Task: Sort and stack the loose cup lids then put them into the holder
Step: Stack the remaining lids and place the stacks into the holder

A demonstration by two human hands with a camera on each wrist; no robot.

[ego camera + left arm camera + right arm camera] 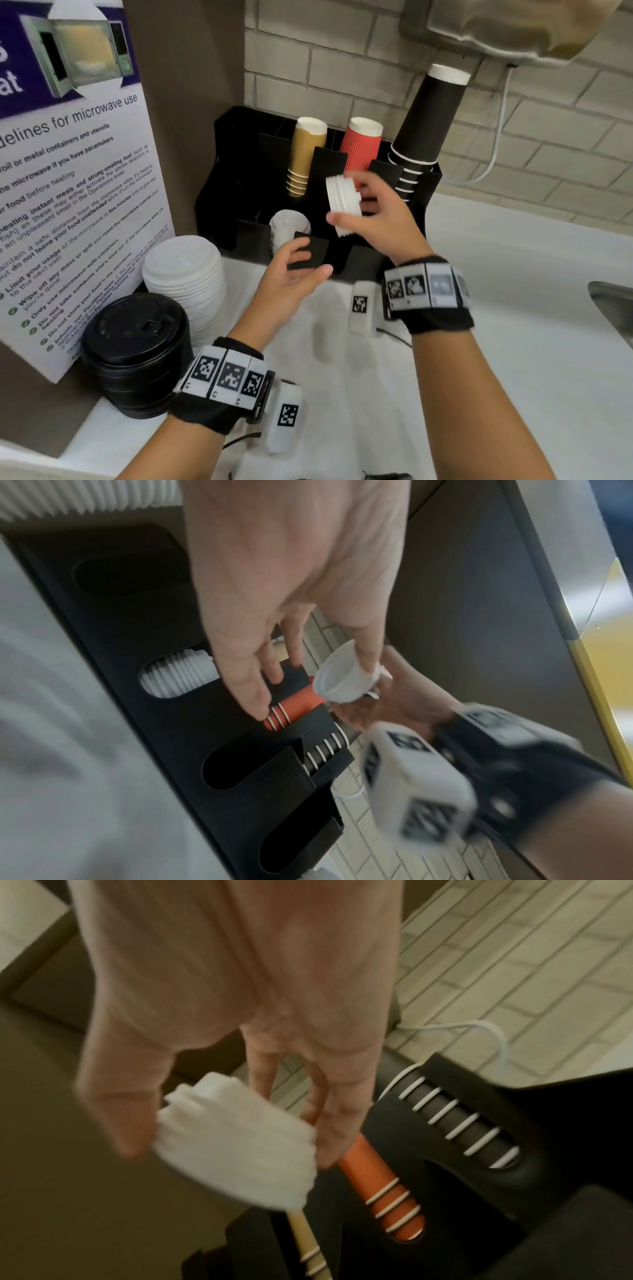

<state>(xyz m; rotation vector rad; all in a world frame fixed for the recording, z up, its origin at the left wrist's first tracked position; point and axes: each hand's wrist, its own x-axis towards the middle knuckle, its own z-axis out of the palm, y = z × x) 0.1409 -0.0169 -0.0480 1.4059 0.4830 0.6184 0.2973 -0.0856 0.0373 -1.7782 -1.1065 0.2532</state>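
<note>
In the head view the right hand [373, 216] pinches a small stack of white lids [342, 205] between thumb and fingers, held on its side in the air above the black holder [236, 164]. The left hand [291, 281] is spread and holds nothing, near the front slot where other white lids [287, 226] already sit. A poster [75, 192] reads "for microwave use" and "Limit your usage".

In the left wrist view the held stack shows its hollow side.

In the right wrist view the picture is blurred. I judge the stack could slip apart, because only fingertips hold it sideways
</note>
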